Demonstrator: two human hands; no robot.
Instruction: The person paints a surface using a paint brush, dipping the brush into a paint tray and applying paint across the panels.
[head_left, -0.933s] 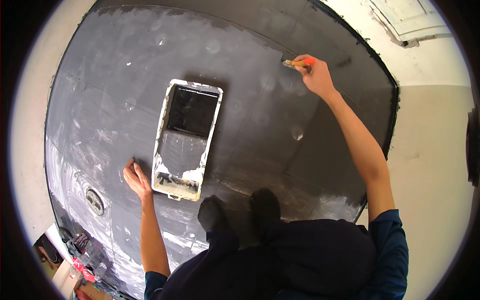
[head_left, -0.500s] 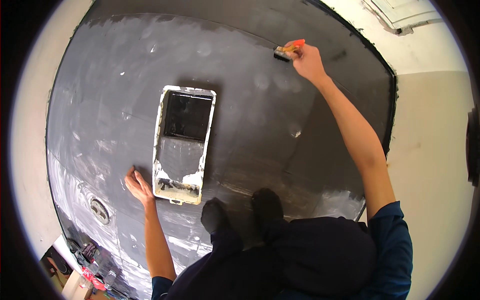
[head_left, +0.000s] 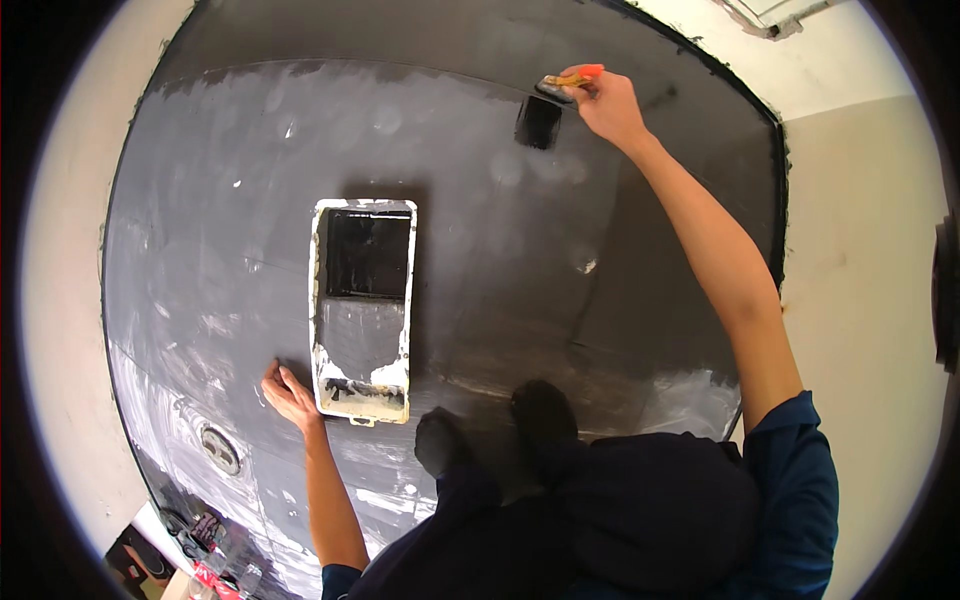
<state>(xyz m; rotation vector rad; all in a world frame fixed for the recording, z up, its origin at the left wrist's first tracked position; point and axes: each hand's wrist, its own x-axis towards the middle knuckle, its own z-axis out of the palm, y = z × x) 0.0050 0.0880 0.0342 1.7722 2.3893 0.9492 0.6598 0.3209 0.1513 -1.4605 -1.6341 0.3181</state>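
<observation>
Right hand (head_left: 608,103) has its fingers clamped on an orange-handled paintbrush (head_left: 568,80), way beyond the white rectangular paint tray (head_left: 363,310), while left hand (head_left: 290,395), fingers spread, braces just beside the tray's near-left corner.

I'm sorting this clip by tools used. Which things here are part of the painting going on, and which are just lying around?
In use:
- paintbrush in the right hand, at the far edge of the dark floor
- fresh black patch beside the brush
- paint tray, left hand flat on the floor beside it

Lying about:
- round floor drain
- clutter at lower left, too small to identify
</observation>
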